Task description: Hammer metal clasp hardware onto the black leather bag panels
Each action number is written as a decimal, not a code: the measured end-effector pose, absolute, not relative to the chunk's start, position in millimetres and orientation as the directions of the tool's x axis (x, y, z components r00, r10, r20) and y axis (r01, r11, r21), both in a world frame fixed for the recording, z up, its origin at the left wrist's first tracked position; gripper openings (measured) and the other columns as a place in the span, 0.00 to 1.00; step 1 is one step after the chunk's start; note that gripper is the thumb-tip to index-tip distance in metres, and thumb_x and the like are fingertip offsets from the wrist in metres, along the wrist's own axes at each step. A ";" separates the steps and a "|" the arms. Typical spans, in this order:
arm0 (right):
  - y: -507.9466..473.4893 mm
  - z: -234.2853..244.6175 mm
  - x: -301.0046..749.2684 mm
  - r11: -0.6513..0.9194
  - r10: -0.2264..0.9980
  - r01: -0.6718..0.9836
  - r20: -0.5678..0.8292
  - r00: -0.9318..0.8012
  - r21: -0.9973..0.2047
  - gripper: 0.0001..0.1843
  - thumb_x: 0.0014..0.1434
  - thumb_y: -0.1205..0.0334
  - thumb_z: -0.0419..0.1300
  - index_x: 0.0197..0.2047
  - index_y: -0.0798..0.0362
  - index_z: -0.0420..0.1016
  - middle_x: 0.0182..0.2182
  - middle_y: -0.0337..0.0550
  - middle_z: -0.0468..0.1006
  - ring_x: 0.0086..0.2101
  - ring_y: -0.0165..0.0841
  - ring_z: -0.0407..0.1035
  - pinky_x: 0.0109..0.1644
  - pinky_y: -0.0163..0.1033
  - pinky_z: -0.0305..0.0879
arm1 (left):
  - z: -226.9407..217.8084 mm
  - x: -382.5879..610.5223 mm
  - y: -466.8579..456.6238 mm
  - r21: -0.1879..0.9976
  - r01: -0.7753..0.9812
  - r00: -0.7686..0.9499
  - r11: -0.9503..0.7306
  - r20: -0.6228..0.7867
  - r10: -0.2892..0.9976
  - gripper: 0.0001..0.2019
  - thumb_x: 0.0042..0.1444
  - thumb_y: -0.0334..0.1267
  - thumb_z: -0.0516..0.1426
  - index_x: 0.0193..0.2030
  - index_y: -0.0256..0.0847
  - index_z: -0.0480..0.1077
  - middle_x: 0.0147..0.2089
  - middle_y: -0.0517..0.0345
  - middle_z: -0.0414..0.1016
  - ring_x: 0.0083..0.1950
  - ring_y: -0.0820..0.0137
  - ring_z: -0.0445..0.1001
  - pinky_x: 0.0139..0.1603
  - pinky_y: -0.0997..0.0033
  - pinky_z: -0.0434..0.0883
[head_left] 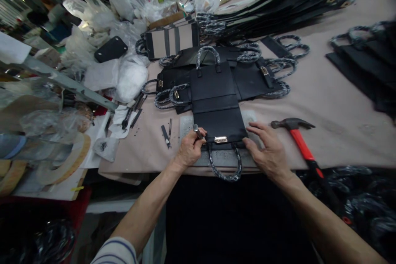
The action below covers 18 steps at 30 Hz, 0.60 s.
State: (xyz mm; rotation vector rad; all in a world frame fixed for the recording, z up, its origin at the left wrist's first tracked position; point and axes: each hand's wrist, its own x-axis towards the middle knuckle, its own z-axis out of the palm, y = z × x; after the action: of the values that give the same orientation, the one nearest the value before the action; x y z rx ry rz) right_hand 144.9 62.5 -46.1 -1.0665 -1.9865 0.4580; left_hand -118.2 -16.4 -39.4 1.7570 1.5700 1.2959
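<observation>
A flat black bag piece [216, 103] with a gold clasp [220, 140] and a wrapped handle [225, 169] lies on the table in front of me. My left hand [189, 150] is closed round a short metal punch [198, 131], held at the bag's near left corner. At the bag's near right corner rests my right hand [268, 148], its fingers spread flat on the edge. Under the bag's near end is a grey metal plate [185, 126].
A red-handled hammer [298, 138] lies just right of my right hand. Small tools [166, 135] lie to the left. More black bag pieces [256, 78] are stacked behind and at the far right [368, 66]. Plastic wrapping clutters the left [130, 78]. Other people are at the far end.
</observation>
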 end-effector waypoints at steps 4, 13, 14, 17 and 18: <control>69.7 -40.8 212.8 0.397 0.873 0.815 0.447 -0.194 -0.423 0.19 0.63 0.53 0.59 0.52 0.55 0.76 0.51 0.61 0.77 0.55 0.53 0.70 0.61 0.57 0.65 | -38.8 -116.6 -17.1 0.831 0.509 -0.105 -0.224 0.318 0.942 0.08 0.59 0.26 0.54 0.43 0.41 0.69 0.49 0.49 0.79 0.53 0.64 0.78 0.58 0.60 0.75; 70.3 -52.6 269.0 -0.200 0.938 0.884 -0.344 0.048 -0.423 0.19 0.59 0.48 0.56 0.45 0.54 0.72 0.32 0.52 0.76 0.34 0.49 0.74 0.39 0.54 0.72 | -42.3 -115.9 -18.8 0.844 0.515 -0.138 -0.148 0.253 0.958 0.08 0.59 0.28 0.55 0.44 0.41 0.72 0.47 0.52 0.82 0.51 0.63 0.81 0.58 0.61 0.76; 66.6 -49.0 265.1 -0.342 0.888 0.758 -0.456 0.067 -0.555 0.16 0.56 0.50 0.59 0.42 0.52 0.71 0.29 0.47 0.74 0.30 0.44 0.73 0.36 0.50 0.73 | -42.9 -116.1 -18.9 0.847 0.512 -0.142 -0.145 0.250 0.958 0.09 0.59 0.29 0.55 0.44 0.41 0.72 0.47 0.52 0.82 0.50 0.63 0.81 0.57 0.61 0.76; 49.4 -35.5 254.0 -0.688 0.706 0.185 -0.706 -0.050 -0.702 0.13 0.51 0.56 0.64 0.36 0.49 0.67 0.22 0.33 0.67 0.20 0.28 0.63 0.24 0.35 0.67 | -45.2 -116.6 -18.7 0.858 0.494 -0.147 -0.142 0.243 0.959 0.08 0.58 0.29 0.56 0.44 0.41 0.73 0.45 0.52 0.82 0.49 0.63 0.81 0.55 0.62 0.77; 42.9 -29.3 249.9 -0.721 0.685 0.053 -0.722 -0.103 -0.691 0.14 0.50 0.56 0.66 0.35 0.49 0.65 0.21 0.30 0.64 0.18 0.25 0.59 0.22 0.31 0.63 | -46.1 -116.6 -18.5 0.861 0.489 -0.147 -0.141 0.240 0.960 0.08 0.58 0.29 0.56 0.44 0.41 0.73 0.45 0.52 0.82 0.48 0.63 0.81 0.55 0.62 0.77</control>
State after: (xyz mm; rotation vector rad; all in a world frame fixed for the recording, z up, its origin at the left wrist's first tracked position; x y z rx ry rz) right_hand 249.9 42.9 -29.3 -1.7276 -0.8071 1.8755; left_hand -116.6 -18.5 -46.1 1.6292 1.6354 1.2428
